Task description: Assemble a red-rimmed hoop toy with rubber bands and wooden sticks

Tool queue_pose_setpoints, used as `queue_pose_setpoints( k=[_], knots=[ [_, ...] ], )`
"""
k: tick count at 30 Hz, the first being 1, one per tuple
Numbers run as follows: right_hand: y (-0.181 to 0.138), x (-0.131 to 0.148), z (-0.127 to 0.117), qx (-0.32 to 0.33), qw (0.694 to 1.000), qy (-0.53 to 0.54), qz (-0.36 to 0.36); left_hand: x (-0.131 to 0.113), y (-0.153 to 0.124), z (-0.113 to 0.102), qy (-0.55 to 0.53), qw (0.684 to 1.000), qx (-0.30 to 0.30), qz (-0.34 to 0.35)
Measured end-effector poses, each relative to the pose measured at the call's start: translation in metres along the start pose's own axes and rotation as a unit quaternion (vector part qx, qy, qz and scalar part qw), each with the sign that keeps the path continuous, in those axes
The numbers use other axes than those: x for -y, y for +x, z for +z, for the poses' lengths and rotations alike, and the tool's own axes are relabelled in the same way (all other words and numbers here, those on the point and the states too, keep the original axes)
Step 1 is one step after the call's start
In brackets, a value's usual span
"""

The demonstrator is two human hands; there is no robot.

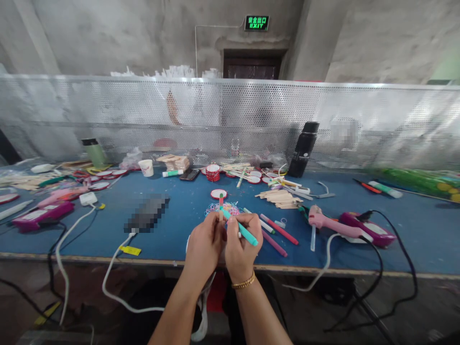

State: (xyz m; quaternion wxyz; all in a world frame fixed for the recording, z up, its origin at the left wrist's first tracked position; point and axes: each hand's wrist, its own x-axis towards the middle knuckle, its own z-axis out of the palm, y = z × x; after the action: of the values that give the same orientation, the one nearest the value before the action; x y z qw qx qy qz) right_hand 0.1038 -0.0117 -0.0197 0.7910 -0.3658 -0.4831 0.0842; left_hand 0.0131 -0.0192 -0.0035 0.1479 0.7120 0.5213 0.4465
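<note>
1 head-worn view, forward and down across the blue table (185,203)

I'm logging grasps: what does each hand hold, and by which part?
Left hand: a partly coloured wooden stick, by its lower end. Right hand: a turquoise marker, around its barrel, toward the tip.

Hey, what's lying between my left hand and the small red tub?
In the head view, a colourful stringy pile, then a white red-rimmed disc, lie between your left hand and the tub.
</note>
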Motion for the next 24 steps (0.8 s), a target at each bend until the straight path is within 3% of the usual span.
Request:
queue_pose_setpoints(
  k=[3, 9, 14, 20, 24],
  knots=[
    [-0.0001, 0.0006, -0.0004, -0.029, 0.999, -0.012, 0.011, 0.0004, 0.0007, 0.0002, 0.0, 1.0, -0.001, 0.003],
    [-0.0002, -0.0003, -0.0006, 0.009, 1.0, -0.002, -0.003, 0.0004, 0.0007, 0.0002, 0.002, 1.0, 0.0, -0.001],
    [-0.0002, -0.0001, -0.0004, -0.026, 0.999, -0.017, 0.009, 0.0003, 0.0007, 0.0001, 0.004, 1.0, -0.001, 0.003],
    [0.0012, 0.0039, -0.0007, 0.013, 1.0, -0.007, -0.018, -0.0012, -0.0001, -0.0001, 0.006, 1.0, -0.002, -0.001],
    [0.0011, 0.0027, -0.0004, -0.01, 1.0, -0.025, -0.004, 0.0017, 0.0009, 0.0005, 0.009, 1.0, -0.006, -0.001]
  ],
)
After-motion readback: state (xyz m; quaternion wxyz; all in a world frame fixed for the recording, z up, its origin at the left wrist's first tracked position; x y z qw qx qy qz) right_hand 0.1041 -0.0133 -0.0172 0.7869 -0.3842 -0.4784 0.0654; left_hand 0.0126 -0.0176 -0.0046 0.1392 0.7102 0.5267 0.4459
